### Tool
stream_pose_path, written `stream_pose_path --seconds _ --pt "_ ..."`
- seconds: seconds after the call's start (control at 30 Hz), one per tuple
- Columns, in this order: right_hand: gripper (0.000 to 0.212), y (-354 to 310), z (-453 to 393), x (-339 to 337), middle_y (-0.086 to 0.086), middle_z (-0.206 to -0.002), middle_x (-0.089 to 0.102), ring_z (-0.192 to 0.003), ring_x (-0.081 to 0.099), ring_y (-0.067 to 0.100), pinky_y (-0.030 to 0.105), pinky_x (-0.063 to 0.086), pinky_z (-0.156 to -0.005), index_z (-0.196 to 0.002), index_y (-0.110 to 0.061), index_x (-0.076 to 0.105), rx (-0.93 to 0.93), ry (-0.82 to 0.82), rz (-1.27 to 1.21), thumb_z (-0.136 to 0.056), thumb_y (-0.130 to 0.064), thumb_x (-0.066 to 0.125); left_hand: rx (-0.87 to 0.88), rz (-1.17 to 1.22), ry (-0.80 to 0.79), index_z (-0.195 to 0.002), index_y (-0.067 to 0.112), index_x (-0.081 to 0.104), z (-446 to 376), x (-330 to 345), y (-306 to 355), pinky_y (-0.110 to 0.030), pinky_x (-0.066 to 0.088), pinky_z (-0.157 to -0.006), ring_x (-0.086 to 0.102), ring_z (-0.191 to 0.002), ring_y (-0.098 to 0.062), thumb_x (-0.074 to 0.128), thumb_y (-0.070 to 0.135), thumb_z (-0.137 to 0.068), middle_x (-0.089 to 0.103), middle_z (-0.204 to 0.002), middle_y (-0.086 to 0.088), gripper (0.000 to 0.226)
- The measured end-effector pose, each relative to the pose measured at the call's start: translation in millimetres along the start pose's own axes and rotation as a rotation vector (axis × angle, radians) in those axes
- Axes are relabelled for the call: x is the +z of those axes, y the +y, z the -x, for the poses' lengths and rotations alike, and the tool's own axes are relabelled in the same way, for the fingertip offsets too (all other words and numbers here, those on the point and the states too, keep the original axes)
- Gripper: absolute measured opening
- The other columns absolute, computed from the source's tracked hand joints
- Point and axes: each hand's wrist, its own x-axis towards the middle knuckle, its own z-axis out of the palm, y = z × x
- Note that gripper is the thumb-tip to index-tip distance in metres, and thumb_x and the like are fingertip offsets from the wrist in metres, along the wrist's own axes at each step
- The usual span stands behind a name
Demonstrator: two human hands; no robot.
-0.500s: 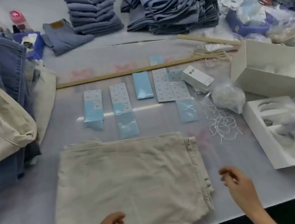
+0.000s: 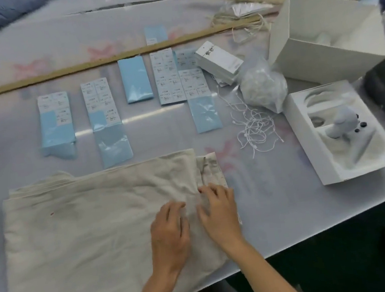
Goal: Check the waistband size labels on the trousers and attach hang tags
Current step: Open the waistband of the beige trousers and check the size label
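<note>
**Both hands now resting on the folded trousers**

A pale table (image 2: 277,196) is filling the view, seen from above. Folded cream trousers (image 2: 87,226) are lying on its near side, spreading out to the left of the hands and under them. Half a second earlier both hands were hovering near the table's front edge, clear of the cloth; now they have moved forward and are lying side by side on the right-hand end of the trousers.

The left hand (image 2: 169,233) is resting palm down, fingers loosely spread on the fabric. The right hand (image 2: 219,213) is sitting just beside it, fingers slightly bent and touching the layered edge of the cloth; whether it is pinching anything cannot be told.

Beyond the hands, sheets of size stickers on blue backing (image 2: 101,103) are lying in a row. Further right of the hands, an open white box (image 2: 344,127) is sitting. Between it and the stickers are a stack of white hang tags (image 2: 220,61) and a loose tangle of white tag strings (image 2: 255,133).
</note>
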Motion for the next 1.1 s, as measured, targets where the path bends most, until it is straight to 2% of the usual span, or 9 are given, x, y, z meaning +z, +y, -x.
stream_pose_path --seconds 0.13,0.23,0.37,0.53,0.67,0.8,0.97,1.03,1.1 --pt "0.036 -11.7 31.6 6.7 -0.002 -0.128 0.056 -0.122 0.051 0.007 0.026 0.046 -0.105 -0.129 -0.010 0.063 -0.059 -0.166 -0.426 -0.093 -0.008 0.062 -0.273 0.228 -0.052 -0.139 0.033 0.044 -48.3 8.1 24.4 -0.028 0.046 -0.092 0.054 -0.113 -0.005 0.071 0.050 -0.089 0.050 -0.130 0.015 0.059" --pt "0.030 -10.4 46.2 0.3 -0.005 -0.125 0.064 -0.119 0.059 0.006 0.027 0.049 -0.102 -0.114 -0.009 0.071 0.033 -0.115 -0.604 -0.092 0.005 0.056 -0.291 0.017 -0.148 -0.141 0.033 0.036 -69.9 14.1 27.6 -0.035 0.044 -0.089 0.054 -0.122 -0.017 0.073 0.035 -0.084 0.050 -0.138 0.007 0.067" --pt "0.031 14.6 44.4 -15.3 -0.022 -0.118 0.054 -0.119 0.051 0.009 0.033 0.051 -0.097 -0.117 -0.023 0.068 0.281 0.237 -0.513 -0.095 -0.002 0.061 -0.222 0.072 -0.080 -0.130 0.039 0.041 -66.5 0.6 15.8 -0.033 0.045 -0.078 0.062 -0.102 -0.023 0.061 0.011 -0.085 0.061 -0.118 0.010 0.057" --pt "0.037 9.5 62.8 -0.4 -0.010 -0.129 0.059 -0.122 0.045 0.012 0.037 0.043 -0.104 -0.132 -0.022 0.063 0.109 0.033 -0.263 -0.095 -0.025 0.064 -0.325 0.199 -0.026 -0.127 0.041 0.044 -53.3 -43.2 -10.5 -0.026 0.055 -0.073 0.062 -0.094 -0.020 0.068 0.005 -0.087 0.058 -0.108 0.004 0.060" --pt "0.031 -24.3 92.6 31.1 -0.003 -0.133 0.059 -0.124 0.052 0.020 0.040 0.043 -0.101 -0.120 -0.018 0.069 -0.070 -0.018 -0.233 -0.090 -0.010 0.063 0.256 -0.099 0.103 -0.145 0.018 0.043 -46.7 -56.2 5.6 -0.037 0.031 -0.116 0.044 -0.131 -0.026 0.068 0.020 -0.086 0.043 -0.143 -0.006 0.064" --pt "0.036 -42.0 109.9 47.2 0.004 -0.120 0.068 -0.120 0.057 0.029 0.056 0.044 -0.105 -0.116 -0.014 0.071 -0.190 -0.096 -0.119 -0.084 -0.008 0.057 0.771 -0.322 -0.195 -0.136 0.022 0.061 -48.6 -6.7 40.2 -0.046 0.037 -0.112 0.049 -0.135 -0.036 0.069 0.013 -0.087 0.051 -0.149 -0.012 0.050" --pt "0.028 -15.6 100.9 23.7 0.006 -0.100 0.070 -0.098 0.062 0.023 0.040 0.054 -0.087 -0.099 -0.004 0.075 0.002 0.220 -0.403 -0.087 0.005 0.051 0.747 -0.464 -0.497 -0.119 0.016 0.069 -58.7 13.5 2.2 -0.045 0.049 -0.086 0.062 -0.114 -0.033 0.072 0.019 -0.090 0.062 -0.133 -0.007 0.030" --pt "0.027 3.0 86.2 9.0 0.003 -0.113 0.065 -0.107 0.057 0.019 0.033 0.051 -0.093 -0.117 -0.007 0.070 0.240 0.394 -0.306 -0.094 0.001 0.058 0.708 -0.384 -0.463 -0.114 0.014 0.070 -58.7 11.4 -9.6 -0.046 0.049 -0.084 0.061 -0.107 -0.032 0.072 0.014 -0.089 0.061 -0.124 -0.008 0.026" --pt "0.041 18.1 68.6 1.7 0.000 -0.122 0.060 -0.114 0.048 0.018 0.032 0.046 -0.097 -0.137 -0.011 0.057 0.385 0.284 -0.184 -0.097 -0.018 0.065 0.672 -0.295 -0.402 -0.109 0.012 0.073 -57.0 10.9 -12.8 -0.042 0.048 -0.087 0.060 -0.101 -0.030 0.070 0.010 -0.090 0.061 -0.115 -0.008 0.020"
